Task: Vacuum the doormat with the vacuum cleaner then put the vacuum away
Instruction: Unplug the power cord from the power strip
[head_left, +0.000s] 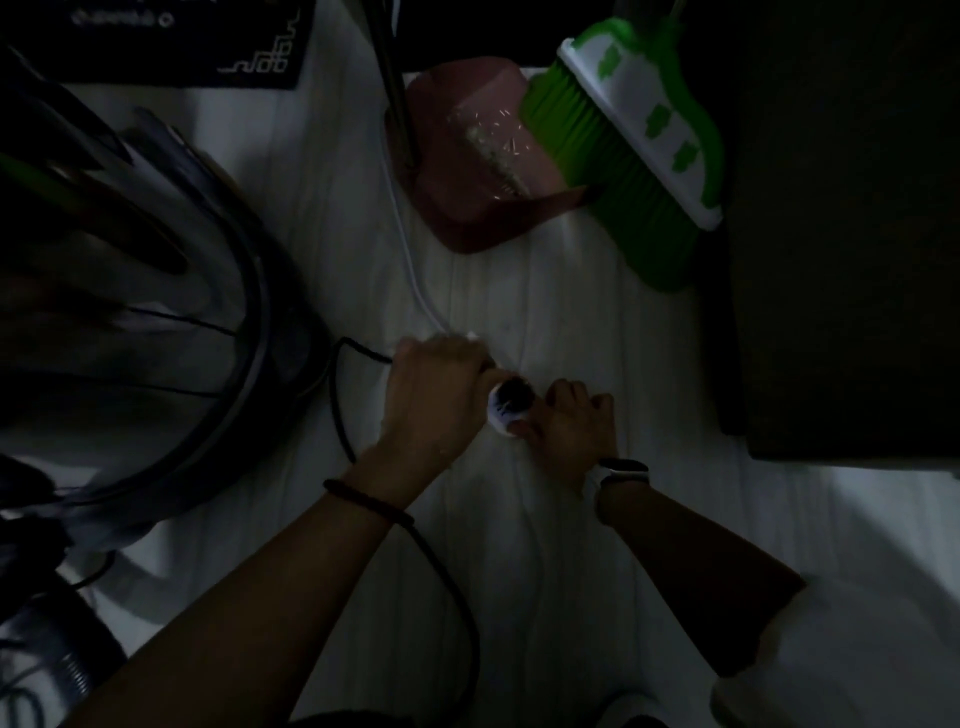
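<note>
Dim white floor (545, 519), left hand (434, 397) curled around black plug (514, 397) and black cord (447, 571), right hand (571, 421) pinching white socket (504, 418), vacuum cleaner (130, 322) at left edge, pink dustpan (467, 156) touching green broom (623, 140) at far edge.

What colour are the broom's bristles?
Bright green, on the broom resting against the dustpan; head view.

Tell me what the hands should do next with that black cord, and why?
Probably pull the black plug out of the white socket. The left hand grips at the plug, where the black cord ends, and the right hand steadies the socket on the white floor. It is too dim to tell if the plug is already loose.
</note>
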